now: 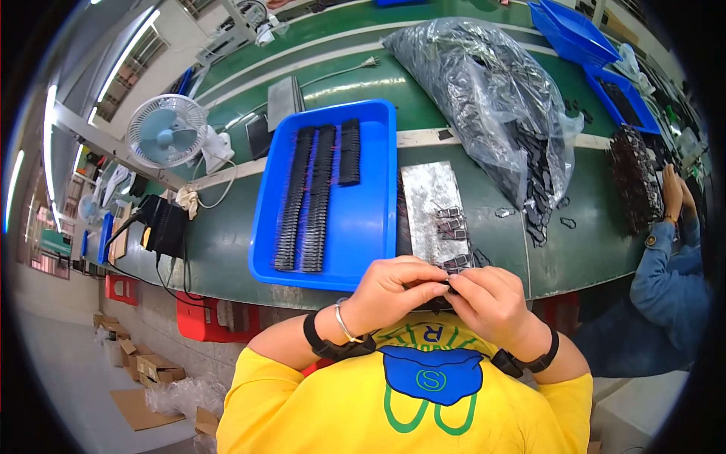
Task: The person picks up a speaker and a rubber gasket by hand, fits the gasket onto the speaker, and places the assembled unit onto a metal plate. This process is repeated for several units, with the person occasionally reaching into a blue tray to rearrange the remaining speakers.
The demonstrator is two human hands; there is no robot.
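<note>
My left hand (397, 291) and my right hand (491, 299) meet at the near edge of the bench. Between their pinched fingertips is a small black part (448, 287), mostly hidden by the fingers. Just beyond them lies a grey metal plate (427, 189) with several small black frame-shaped pieces (451, 225) on it. To the left, a blue tray (359, 234) holds rows of black parts (318, 197) packed side by side, with thin reddish wires showing between them. A clear plastic bag (473, 83) at the far right spills flat black pieces (535, 178) onto the bench.
A white fan (166, 132) and a black power box (162, 225) with cables stand at the left. Blue bins (575, 34) sit at the far right. Nearby on the right, a co-worker's hands (673, 193) are beside a bundle of dark wires (635, 181). Red stools (204, 318) are below.
</note>
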